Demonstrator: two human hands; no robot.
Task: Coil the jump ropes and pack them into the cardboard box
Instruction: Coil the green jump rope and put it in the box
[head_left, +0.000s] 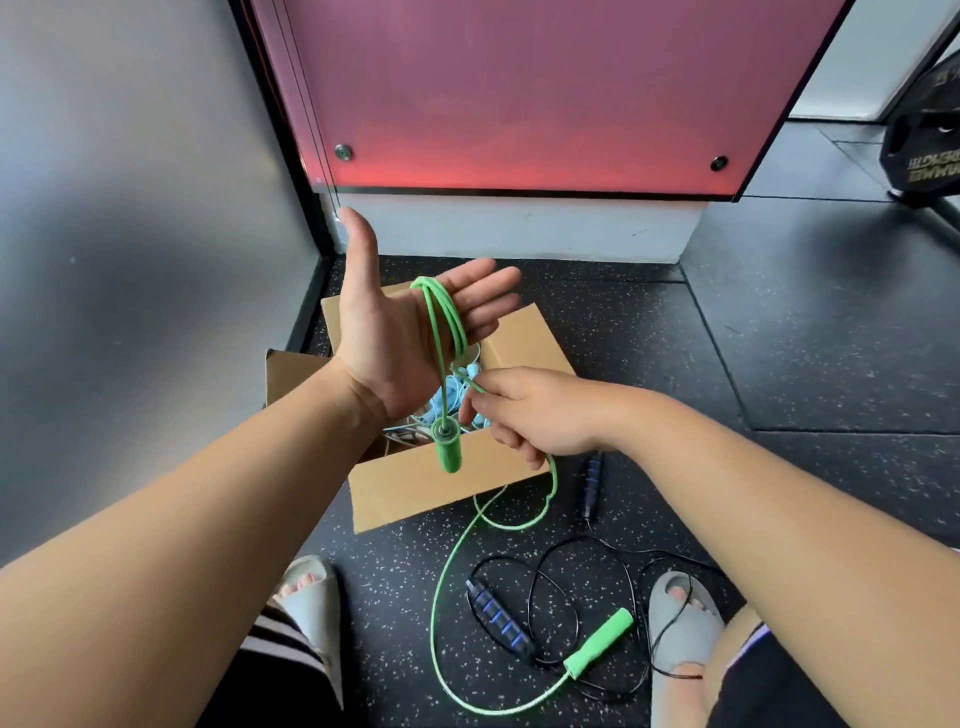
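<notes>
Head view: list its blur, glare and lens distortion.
In the head view, wide-angle distortion splays the edges of the pink panel outward and swells both forearms at the bottom corners; the grey wall at left is smeared with a broad sheen; the panel glows brightest red along its lower edge; the green jump rope over the left hand is sharp.

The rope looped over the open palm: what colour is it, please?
The rope is green; head view.

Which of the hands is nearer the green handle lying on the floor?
Right. The right hand pinches the green cord up and left of that handle in view; the left hand, cord looped over its open fingers, sits higher and farther left.
</notes>
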